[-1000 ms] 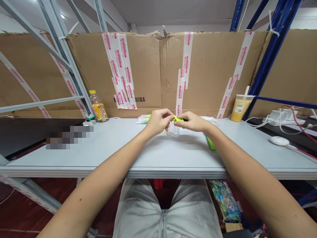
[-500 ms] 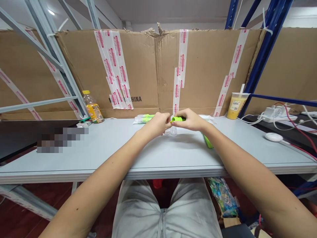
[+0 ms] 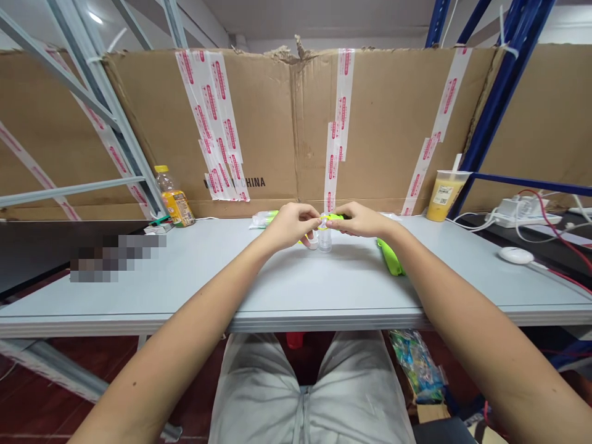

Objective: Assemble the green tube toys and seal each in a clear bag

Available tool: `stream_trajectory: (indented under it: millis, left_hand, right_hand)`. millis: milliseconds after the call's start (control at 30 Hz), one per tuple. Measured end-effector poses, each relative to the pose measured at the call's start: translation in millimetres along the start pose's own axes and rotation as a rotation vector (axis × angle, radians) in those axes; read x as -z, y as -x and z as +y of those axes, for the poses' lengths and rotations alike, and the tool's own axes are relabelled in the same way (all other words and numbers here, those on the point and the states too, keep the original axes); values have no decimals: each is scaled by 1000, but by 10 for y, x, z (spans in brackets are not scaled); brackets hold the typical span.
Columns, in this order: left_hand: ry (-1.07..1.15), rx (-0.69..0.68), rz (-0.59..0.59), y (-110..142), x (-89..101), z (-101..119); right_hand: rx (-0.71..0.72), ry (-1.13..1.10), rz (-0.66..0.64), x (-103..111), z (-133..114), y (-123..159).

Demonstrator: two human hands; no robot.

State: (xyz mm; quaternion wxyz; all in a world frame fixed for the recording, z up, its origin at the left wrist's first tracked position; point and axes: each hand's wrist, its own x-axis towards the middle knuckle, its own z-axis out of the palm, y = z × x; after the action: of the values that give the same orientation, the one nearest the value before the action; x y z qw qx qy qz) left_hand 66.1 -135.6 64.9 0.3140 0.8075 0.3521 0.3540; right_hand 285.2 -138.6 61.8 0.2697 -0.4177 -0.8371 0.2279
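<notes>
My left hand and my right hand meet over the middle of the grey table, fingers pinched together. Between the fingertips is a small yellow-green piece, held just above two small clear bottles that stand on the table. The right hand also holds a green part against its fingers. A bright green object lies on the table beside my right wrist. A clear packet with green contents lies behind my left hand.
A cardboard wall with taped seams closes the back of the table. A yellow drink bottle stands at the back left, a cup with a straw at the back right. A power strip, cables and a white mouse sit at the right.
Both hands stayed together over the clear bottles and lowered the small green piece slightly toward them. The view shifted a little, showing more of the green object by my right wrist.
</notes>
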Motion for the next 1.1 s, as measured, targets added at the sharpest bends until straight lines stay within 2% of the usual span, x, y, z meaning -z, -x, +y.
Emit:
stream_trajectory:
  millis: [167,367,567,667,833,967,1100]
  left_hand:
    - [317,45,-21,-22,-9,-45]
    - [466,-22,-22,-26,-51,-50]
    - [629,75,-112,-20,5,-33]
    - [581,52,-100,-26,21,-52]
    - [308,-97,-70,-17,-8,-53]
    - [134,-184,47,-6,-32,-45]
    - [28,-197,138,23,-52,-4]
  right_hand:
    - [63,-5,27,-22,-48,11]
    - [89,-56,-2,-65,-73,-4]
    - [74,-97,-14,-41,-90,14]
    - [81,-122,-17,-43,-110,29]
    - [137,-98,-86,-62,-120,33]
    - [142,-44,-127,-70,-87,22]
    - [124,-10,-102,-70,-58,8]
